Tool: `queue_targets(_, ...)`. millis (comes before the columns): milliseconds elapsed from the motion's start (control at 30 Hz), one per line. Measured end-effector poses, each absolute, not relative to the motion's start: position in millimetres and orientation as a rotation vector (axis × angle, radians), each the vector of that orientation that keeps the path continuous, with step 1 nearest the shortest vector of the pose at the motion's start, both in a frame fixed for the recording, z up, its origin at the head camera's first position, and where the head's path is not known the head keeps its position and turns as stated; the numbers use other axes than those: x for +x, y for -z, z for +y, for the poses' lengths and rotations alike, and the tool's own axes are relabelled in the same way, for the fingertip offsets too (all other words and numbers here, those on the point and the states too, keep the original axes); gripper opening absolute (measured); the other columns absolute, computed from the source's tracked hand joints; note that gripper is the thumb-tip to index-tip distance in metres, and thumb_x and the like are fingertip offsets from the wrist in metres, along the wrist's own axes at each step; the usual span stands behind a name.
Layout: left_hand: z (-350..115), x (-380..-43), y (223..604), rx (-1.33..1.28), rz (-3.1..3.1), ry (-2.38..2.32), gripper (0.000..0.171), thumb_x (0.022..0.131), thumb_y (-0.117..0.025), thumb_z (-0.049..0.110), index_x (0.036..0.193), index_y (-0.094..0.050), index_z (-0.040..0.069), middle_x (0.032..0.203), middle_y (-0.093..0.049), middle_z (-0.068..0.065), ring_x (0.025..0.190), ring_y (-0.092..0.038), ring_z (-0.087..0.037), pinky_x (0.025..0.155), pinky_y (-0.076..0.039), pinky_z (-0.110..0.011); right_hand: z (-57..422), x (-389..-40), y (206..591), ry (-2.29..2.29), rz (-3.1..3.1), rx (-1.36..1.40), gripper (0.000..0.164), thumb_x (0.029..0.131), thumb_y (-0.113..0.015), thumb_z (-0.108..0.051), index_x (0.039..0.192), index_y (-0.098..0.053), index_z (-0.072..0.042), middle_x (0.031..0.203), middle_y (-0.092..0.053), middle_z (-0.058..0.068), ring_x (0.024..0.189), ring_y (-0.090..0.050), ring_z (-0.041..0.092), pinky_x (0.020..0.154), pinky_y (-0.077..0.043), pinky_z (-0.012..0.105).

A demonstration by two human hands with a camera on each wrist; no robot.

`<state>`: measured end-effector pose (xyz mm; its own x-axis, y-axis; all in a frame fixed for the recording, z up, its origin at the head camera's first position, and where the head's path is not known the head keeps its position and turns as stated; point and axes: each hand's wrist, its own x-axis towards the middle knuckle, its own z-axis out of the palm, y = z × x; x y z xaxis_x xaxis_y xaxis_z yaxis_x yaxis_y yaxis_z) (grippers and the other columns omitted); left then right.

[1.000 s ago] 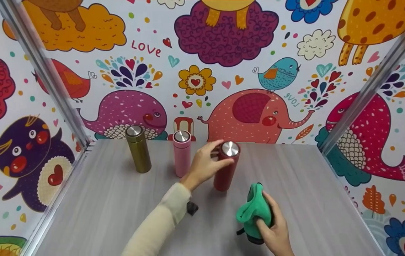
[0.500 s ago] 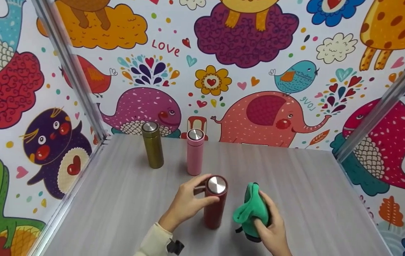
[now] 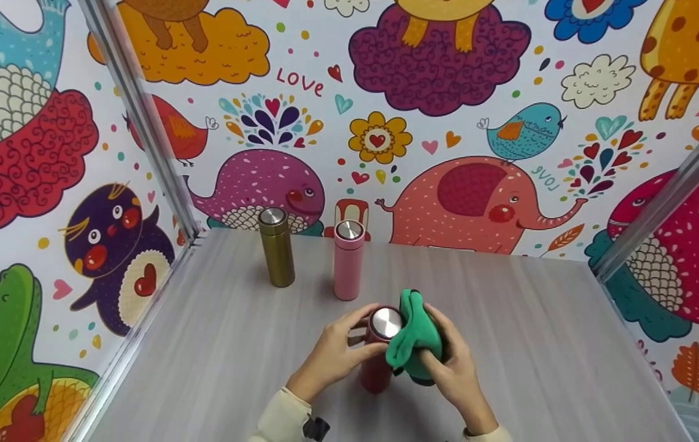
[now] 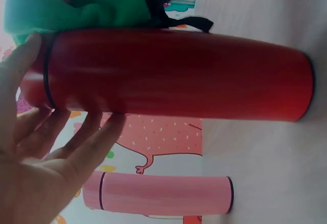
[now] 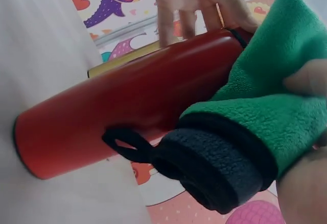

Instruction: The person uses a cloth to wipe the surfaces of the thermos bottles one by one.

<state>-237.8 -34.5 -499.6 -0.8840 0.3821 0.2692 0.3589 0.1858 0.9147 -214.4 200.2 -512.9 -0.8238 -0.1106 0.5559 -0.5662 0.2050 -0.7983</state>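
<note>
Between left grip (image 3: pixel 331 356) and right grip (image 3: pixel 461 368), red bottle (image 3: pixel 375 377) was upright: left curled round its upper part, right held green cloth (image 3: pixel 418 344) close against it. Good work likely needed steady left hold, cloth flattened, even pressure.

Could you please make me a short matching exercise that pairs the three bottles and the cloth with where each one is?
1. red bottle
2. green cloth
3. pink bottle
4. gold bottle

A. untouched, standing to the right of the gold bottle
B. held in the right hand
C. untouched, leftmost of the bottles
D. gripped near its top by the left hand

Pairs: 1-D, 2-B, 3-A, 4-C
</note>
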Motion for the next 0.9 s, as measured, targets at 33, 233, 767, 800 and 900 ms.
queue_targets(33,-33.8,-238.2,500.2,0.751,2.402,-1.842,0.068,0.087,-0.077,0.039,0.148,-0.049,0.024,0.140,-0.054,0.006,0.122,-0.057,-0.017,0.094,-0.052,-0.035,200.3,-216.0,512.8,-1.660,-2.115,0.650,0.068,0.088,-0.065,0.014,0.150,-0.044,-0.006,0.146,-0.049,0.014,0.129,-0.049,0.021,0.103,-0.041,0.022)
queue_targets(233,-32.9,-238.2,504.1,0.745,2.396,-1.865,0.067,0.088,-0.076,0.037,0.149,-0.049,0.026,0.142,-0.053,0.006,0.124,-0.056,-0.018,0.095,-0.052,-0.037,199.0,-220.2,526.1,-1.749,-2.187,0.743,0.066,0.092,-0.063,0.012,0.152,-0.039,-0.001,0.149,-0.045,0.018,0.131,-0.048,0.016,0.102,-0.043,0.023)
queue_targets(767,-34.9,-237.5,506.2,0.746,2.405,-1.877,0.069,0.086,-0.076,0.041,0.149,-0.048,0.032,0.141,-0.055,0.005,0.124,-0.056,-0.018,0.096,-0.051,-0.035,207.6,-223.8,593.8,-1.758,-2.445,0.748,0.062,0.095,-0.070,-0.012,0.147,-0.042,0.007,0.145,-0.048,0.022,0.134,-0.043,0.015,0.107,-0.034,0.021)
queue_targets(800,-35.0,-237.6,506.3,0.741,2.402,-1.880,0.069,0.086,-0.076,0.041,0.149,-0.048,0.032,0.141,-0.055,0.005,0.124,-0.056,-0.018,0.096,-0.051,-0.034,207.7,-224.0,597.5,-1.780,-2.471,0.736,0.064,0.095,-0.070,-0.014,0.148,-0.040,0.007,0.146,-0.047,0.023,0.135,-0.042,0.017,0.107,-0.033,0.021)
queue_targets(900,-35.0,-238.1,507.2,0.721,2.399,-1.876,0.068,0.087,-0.076,0.041,0.149,-0.048,0.034,0.141,-0.056,0.005,0.124,-0.057,-0.018,0.095,-0.052,-0.034,208.0,-223.3,605.7,-1.827,-2.552,0.681,0.068,0.096,-0.070,-0.018,0.150,-0.036,0.007,0.146,-0.046,0.022,0.134,-0.043,0.023,0.106,-0.036,0.022)
